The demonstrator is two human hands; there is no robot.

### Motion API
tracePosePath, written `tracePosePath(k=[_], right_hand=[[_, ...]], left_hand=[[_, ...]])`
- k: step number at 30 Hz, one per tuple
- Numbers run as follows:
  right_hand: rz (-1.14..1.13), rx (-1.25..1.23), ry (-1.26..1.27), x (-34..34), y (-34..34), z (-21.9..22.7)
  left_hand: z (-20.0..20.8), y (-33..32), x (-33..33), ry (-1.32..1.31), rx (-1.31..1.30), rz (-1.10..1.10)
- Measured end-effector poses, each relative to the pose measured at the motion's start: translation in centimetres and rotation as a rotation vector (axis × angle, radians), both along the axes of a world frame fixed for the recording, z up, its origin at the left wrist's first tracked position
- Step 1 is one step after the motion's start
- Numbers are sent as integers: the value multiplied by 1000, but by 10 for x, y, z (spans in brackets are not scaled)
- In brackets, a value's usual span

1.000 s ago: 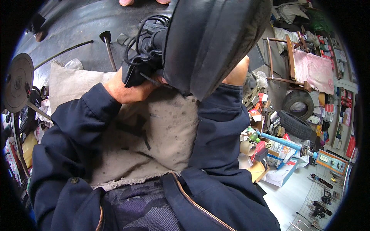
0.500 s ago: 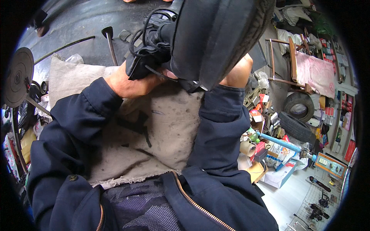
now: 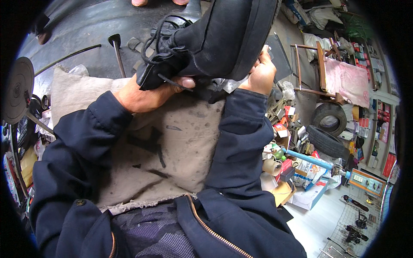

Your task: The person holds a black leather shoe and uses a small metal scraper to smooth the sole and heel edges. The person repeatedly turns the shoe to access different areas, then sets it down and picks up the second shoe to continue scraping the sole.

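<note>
A black lace-up shoe [image 3: 219, 41] hangs tilted above my lap, its sole turned to the right and its loose laces [image 3: 160, 36] on the left. My left hand [image 3: 148, 93] is closed on the shoe's collar, with the thumb along its lower edge. Beside the sole, my right hand [image 3: 262, 75] has curled fingers pressed together; whatever is in them is hidden. A greyish, shiny flap [image 3: 232, 86] shows between the shoe and my right wrist. Under both forearms lies a stained beige cloth [image 3: 185, 142].
A round dark metal disc [image 3: 18, 90] on a stand is at the left. At the right are a wooden-framed chair with a pink cover [image 3: 346, 81], two tyres [image 3: 329, 118], a blue bar [image 3: 309, 159] and cluttered boxes. Someone's toes [image 3: 140, 2] show at the far edge.
The shoe has shifted left and slightly up. My right hand, mostly hidden behind it before, now shows its curled fingers beside the sole. My left hand keeps its hold.
</note>
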State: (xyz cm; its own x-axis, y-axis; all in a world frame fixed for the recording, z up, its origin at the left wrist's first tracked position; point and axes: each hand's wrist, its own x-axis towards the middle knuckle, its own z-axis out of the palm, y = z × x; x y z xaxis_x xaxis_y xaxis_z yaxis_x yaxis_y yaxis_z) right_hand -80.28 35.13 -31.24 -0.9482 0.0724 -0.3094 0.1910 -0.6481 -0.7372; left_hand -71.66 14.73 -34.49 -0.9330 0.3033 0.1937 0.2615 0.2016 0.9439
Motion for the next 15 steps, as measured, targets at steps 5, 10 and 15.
tracePosePath(k=[5, 10, 15], right_hand=[[17, -3, 68, -4, 1, -5], [50, 26, 61, 0, -2, -5], [46, 97, 70, 7, -4, -3]], left_hand=[[-1, 1, -2, 24, 62, 0], [-2, 0, -3, 13, 62, -11], [-5, -2, -2, -32, 37, -17]])
